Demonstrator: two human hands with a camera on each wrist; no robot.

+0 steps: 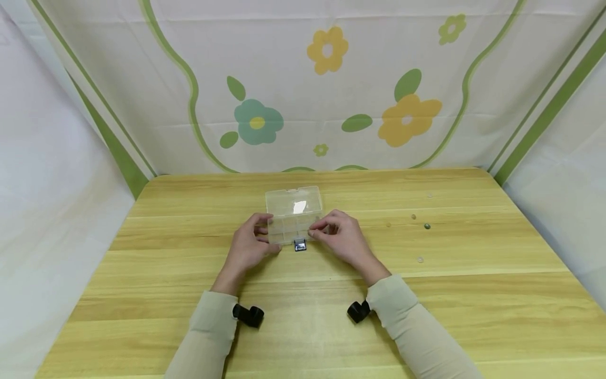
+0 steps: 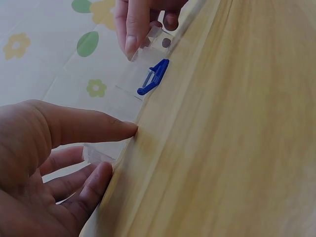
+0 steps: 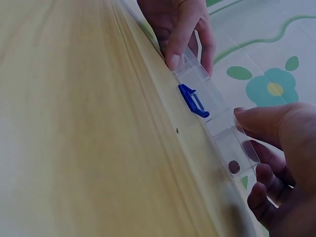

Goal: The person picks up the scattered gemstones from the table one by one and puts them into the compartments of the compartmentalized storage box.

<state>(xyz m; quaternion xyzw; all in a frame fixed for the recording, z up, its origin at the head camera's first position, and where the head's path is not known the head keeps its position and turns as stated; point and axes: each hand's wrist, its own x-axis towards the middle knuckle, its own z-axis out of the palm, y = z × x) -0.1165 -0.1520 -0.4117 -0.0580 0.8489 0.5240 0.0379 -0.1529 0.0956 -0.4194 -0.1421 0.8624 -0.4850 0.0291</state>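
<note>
A clear plastic compartment box [image 1: 284, 230] lies on the wooden table with its lid [image 1: 289, 201] raised at the back. On its front edge a blue latch [image 1: 300, 245] hangs folded down. My left hand [image 1: 248, 242] grips the left end, thumb at the front corner and fingers along the side. Above the right-hand compartments, my right hand [image 1: 342, 235] brings thumb and forefinger together, apparently on a small greyish bead that the fingers mostly hide. A dark round bead [image 3: 234, 167] sits in the box's right end compartment, below the right fingers.
Several small beads lie scattered on the table to the right, among them a dark green one [image 1: 427, 226], a brown one [image 1: 414, 216] and a pale one [image 1: 420, 259]. Behind the table [image 1: 142, 295] hangs a white curtain [image 1: 293, 79] with printed flowers.
</note>
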